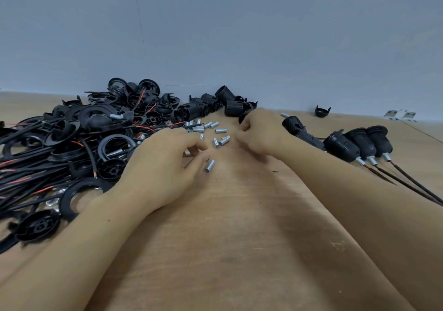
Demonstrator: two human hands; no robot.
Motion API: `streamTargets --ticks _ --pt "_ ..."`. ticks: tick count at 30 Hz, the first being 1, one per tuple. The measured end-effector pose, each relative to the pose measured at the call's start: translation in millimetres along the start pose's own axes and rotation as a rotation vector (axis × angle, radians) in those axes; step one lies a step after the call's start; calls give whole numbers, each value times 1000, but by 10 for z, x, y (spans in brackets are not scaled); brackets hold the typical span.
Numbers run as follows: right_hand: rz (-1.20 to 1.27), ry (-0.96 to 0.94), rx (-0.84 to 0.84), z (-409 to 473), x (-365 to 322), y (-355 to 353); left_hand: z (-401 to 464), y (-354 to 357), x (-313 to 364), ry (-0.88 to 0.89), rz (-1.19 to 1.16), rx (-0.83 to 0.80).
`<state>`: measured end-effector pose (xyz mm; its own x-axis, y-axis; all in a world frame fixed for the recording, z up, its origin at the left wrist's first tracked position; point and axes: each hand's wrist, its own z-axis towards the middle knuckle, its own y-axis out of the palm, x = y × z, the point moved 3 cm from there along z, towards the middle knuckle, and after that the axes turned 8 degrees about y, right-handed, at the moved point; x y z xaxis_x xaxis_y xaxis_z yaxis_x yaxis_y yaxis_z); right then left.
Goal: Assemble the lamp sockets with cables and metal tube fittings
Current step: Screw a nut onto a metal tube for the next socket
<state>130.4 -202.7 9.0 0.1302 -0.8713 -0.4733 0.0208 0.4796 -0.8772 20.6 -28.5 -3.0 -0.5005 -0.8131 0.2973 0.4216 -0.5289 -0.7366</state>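
Observation:
Several short silver metal tubes (217,132) lie scattered on the wooden table (239,238) between my hands. My left hand (165,164) hovers low with its fingers curled. One tube (209,166) lies beside its thumb tip and another (187,153) peeks out under its fingers. My right hand (259,130) rests knuckles-up with curled fingers, fingertips close to a small cluster of tubes (224,140). What either palm holds is hidden. Loose black socket bodies (230,105) lie behind my right hand. Three assembled sockets (359,145) with tubes and cables lie at the right.
A large heap of black rings, socket caps and black cables with red wires (72,142) fills the left side. One socket with a cable (297,128) and a loose cap (322,111) lie at the right. White metal brackets (400,115) sit by the grey wall.

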Motion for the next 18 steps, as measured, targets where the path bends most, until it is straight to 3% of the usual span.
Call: streamTargets --ticks 3,6,11,18 --pt "587 22 -382 -450 11 -80 -2 34 164 101 -222 81" --pt "884 40 -610 -876 85 -119 -7 57 340 179 -375 151" --pt "1214 146 -674 -1160 227 -60 -25 113 459 253 -524 135" --pt "1319 138 -701 -1182 268 -39 -38 91 412 163 -482 171"
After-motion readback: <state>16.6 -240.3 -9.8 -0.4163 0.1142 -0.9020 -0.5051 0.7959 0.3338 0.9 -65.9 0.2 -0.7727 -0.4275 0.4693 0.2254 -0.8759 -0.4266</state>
